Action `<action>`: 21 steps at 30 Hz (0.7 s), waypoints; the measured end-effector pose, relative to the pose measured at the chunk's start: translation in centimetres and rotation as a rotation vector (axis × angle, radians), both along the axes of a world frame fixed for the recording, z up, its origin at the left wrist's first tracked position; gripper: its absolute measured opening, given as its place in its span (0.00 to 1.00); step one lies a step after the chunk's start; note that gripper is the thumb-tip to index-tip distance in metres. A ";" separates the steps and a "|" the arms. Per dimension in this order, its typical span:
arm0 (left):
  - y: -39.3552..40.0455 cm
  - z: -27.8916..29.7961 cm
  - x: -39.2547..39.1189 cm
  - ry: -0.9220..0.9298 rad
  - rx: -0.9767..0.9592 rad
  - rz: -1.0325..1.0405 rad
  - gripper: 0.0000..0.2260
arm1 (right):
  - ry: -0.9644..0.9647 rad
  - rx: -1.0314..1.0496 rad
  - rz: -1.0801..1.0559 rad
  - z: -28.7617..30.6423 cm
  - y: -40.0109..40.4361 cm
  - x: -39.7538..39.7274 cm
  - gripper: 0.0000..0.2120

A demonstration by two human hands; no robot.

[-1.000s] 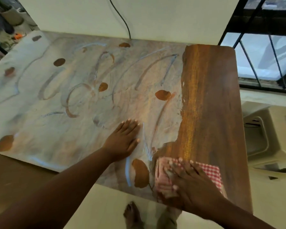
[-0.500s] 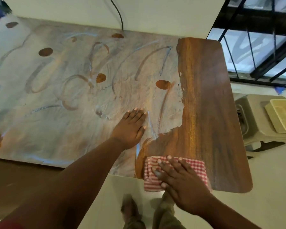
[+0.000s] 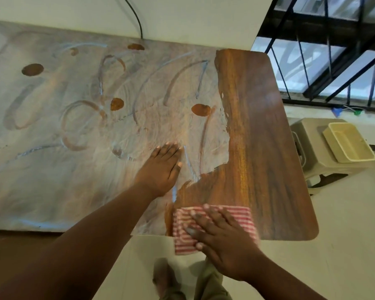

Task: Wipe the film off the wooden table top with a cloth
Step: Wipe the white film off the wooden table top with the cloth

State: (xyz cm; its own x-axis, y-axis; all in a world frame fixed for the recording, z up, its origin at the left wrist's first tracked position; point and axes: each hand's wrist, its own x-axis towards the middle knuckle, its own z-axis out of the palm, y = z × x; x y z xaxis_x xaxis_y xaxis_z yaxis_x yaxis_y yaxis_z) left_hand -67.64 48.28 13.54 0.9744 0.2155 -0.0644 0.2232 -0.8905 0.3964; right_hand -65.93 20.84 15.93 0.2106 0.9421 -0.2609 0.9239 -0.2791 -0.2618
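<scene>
The wooden table top (image 3: pixel 260 131) shows bare brown wood on its right part. A whitish film (image 3: pixel 78 131) with finger-drawn curves and small bare spots covers the rest. A folded red-and-white checked cloth (image 3: pixel 238 217) lies at the table's near edge, its left corner hanging over. My right hand (image 3: pixel 221 239) presses flat on the cloth with fingers spread. My left hand (image 3: pixel 160 167) rests flat on the film, just left of the wiped edge.
A beige plastic stool (image 3: pixel 318 152) with a cream tray (image 3: pixel 349 141) on it stands right of the table. A black window grille (image 3: pixel 333 53) is at the far right. A black cable (image 3: pixel 136 18) runs down the wall behind the table. My feet show below the table edge.
My right hand has drawn the cloth back toward me to the near edge, baring more wood near the corner. My left hand has stayed in place on the film.
</scene>
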 end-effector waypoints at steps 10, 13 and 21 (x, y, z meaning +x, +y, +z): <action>0.0 0.4 0.4 -0.004 -0.002 0.011 0.28 | -0.089 -0.062 -0.415 0.0 6.3 10.5 0.24; -0.1 0.6 0.2 -0.003 -0.006 -0.002 0.31 | -0.085 -0.016 -0.299 -0.8 7.6 6.4 0.24; -0.1 0.8 0.1 -0.023 -0.033 0.004 0.30 | -0.068 -0.032 -0.186 -0.7 0.9 10.2 0.24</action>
